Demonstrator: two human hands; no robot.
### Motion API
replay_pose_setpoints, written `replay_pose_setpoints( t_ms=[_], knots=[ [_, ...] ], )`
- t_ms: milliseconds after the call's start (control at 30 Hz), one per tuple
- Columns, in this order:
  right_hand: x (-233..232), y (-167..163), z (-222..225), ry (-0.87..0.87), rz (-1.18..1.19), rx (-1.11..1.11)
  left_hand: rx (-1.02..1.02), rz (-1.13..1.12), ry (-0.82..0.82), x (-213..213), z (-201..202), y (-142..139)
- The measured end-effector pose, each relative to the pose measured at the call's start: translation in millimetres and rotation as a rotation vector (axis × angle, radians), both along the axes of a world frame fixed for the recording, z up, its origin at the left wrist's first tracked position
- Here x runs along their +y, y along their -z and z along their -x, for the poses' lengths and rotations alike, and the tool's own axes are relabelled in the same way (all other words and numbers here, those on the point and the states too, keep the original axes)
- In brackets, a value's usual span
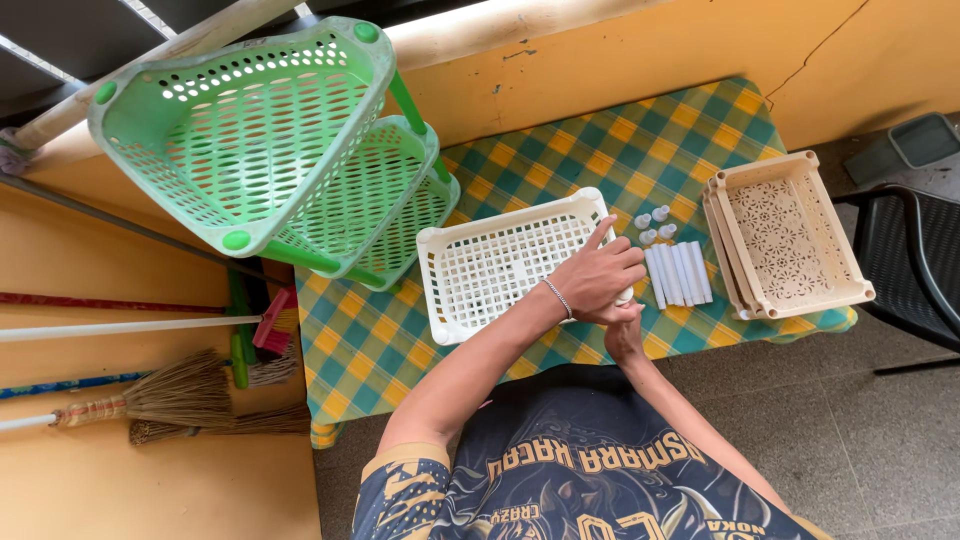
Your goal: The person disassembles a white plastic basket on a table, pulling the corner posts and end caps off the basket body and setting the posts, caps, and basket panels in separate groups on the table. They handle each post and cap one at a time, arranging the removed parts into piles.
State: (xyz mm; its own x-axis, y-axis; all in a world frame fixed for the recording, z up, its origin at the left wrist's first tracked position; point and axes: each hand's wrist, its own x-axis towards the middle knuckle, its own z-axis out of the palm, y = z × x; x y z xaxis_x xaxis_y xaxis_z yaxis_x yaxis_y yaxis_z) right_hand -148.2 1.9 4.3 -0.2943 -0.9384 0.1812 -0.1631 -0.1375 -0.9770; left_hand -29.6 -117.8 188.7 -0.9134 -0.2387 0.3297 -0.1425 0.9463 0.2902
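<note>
Beside the white tray: 5 white tubes and 4 small caps. Right of it, 2 stacked beige trays. Left of it, 1 green rack and 3 brooms.

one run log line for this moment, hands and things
left hand: on white tray right end | right hand: below it, mostly hidden | white tubes: beside | beige trays: stacked, right
</note>
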Motion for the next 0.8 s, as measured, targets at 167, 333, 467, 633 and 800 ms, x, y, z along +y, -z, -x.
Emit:
replay_pose_setpoints(
  t_ms=[167, 333, 467, 633, 800],
  knots=[
    [2.4, -3.2, 5.3, -0.102, -0.003, -0.057, 0.031, -0.037, -0.007, 1.0, -0.9, -12.2],
    [-12.1, -16.5, 23.2, -0.029, 0.149, -0.284, 0.288, -0.131, -0.118, -8.1, -13.1, -20.9],
    [-51.0, -45.6, 46.7, 0.075, -0.140, -0.197, 0.347, -0.262, -0.417, -54.7, -12.9, -20.7],
    [-109.8, -82.1, 39.3, -0.211, -0.104, -0.596, 0.051, -0.439, -0.789, -92.0, 0.9, -13.5],
    [-134.1, -90.0, 28.2, -0.316, -0.192, -0.898, -0.131, -0.511, -0.823, -93.0, 14.3, -1.6]
  ],
)
